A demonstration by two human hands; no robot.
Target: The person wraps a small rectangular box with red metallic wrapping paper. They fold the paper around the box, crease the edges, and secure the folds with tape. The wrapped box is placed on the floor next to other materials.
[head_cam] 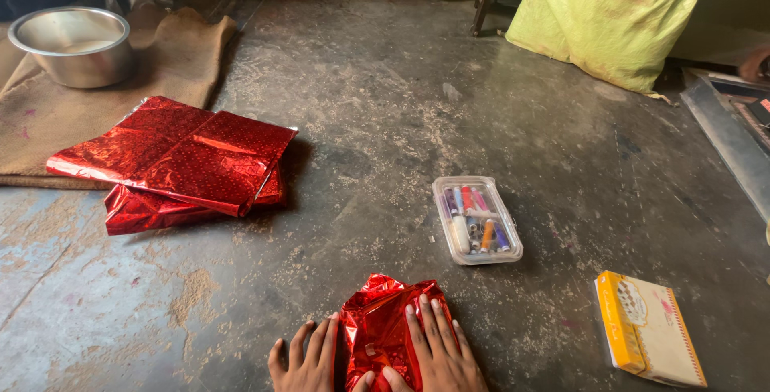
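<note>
Both hands lie flat and open on the floor [401,119], left hand [309,360] beside and right hand [437,352] pressing a half-wrapped red foil parcel [381,332], its top foil loose, more foil sheets [184,159] unused nearby.

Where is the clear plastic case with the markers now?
The clear marker case lies on the floor, right of centre, between the red foil sheets and the yellow box.

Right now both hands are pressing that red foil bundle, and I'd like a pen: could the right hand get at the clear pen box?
Probably yes. The right hand lies flat on the red foil bundle, and the clear pen box sits just beyond it on bare floor, with nothing between. Its lid looks closed, though.
</note>
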